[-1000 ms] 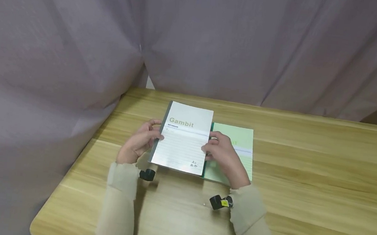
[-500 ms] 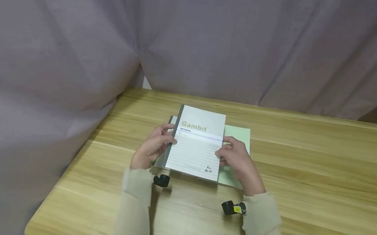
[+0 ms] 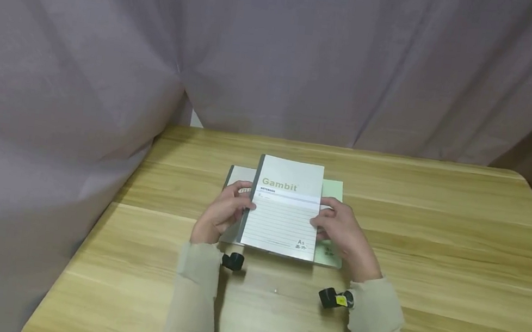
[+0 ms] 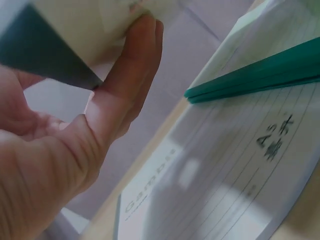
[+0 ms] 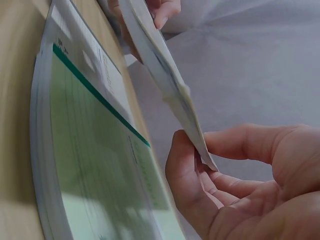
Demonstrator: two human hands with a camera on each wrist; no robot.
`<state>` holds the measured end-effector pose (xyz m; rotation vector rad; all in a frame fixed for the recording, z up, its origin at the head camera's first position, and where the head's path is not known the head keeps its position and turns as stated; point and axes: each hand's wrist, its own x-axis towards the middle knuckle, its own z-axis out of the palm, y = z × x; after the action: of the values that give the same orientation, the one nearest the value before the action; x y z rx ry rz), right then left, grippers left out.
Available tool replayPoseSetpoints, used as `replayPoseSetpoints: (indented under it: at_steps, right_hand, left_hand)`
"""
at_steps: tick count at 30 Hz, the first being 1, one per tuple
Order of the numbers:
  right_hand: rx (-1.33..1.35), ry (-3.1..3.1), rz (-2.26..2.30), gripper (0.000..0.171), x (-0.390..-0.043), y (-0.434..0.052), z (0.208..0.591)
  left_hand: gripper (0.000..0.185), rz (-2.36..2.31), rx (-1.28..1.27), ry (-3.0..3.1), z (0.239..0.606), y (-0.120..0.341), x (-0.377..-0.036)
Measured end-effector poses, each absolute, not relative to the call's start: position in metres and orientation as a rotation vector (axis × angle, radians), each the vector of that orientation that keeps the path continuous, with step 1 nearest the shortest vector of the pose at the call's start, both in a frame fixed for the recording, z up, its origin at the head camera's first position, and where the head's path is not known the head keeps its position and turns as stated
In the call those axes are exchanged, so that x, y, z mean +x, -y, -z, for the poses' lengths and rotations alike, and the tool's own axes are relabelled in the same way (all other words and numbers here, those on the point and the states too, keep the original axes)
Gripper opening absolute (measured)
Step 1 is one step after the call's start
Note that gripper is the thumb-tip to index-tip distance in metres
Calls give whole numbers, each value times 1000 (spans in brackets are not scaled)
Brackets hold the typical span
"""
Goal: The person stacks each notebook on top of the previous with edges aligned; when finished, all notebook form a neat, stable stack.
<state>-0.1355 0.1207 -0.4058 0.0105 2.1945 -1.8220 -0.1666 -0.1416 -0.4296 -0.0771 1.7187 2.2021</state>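
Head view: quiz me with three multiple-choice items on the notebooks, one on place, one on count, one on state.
1. Where is the green notebook?
A. On the table, partly under the held notebook
B. In the left hand
C. Against the curtain

2. How many notebooks show?
A. One
B. Three
C. Five

3. How is the grey Gambit notebook?
A. Lying open
B. Shut, held off the table by both hands
C. Torn in half

A: it lies flat on the table.
B: another grey notebook peeks out at the left.
B: the left hand and right hand grip its edges, and the wrist views show it raised.
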Motion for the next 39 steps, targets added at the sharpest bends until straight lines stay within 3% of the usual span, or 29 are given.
replayPoseSetpoints:
  at_steps: [26,39]
  right_hand:
    - [94,-2243,1803,58,-127,-156,428]
    - [130,-2375,1730,56,-129,-165,431]
  left_hand:
    - [37,-2046,37,-1887,444,115,-160]
    - [40,-1686,81,-2325,445,92,-161]
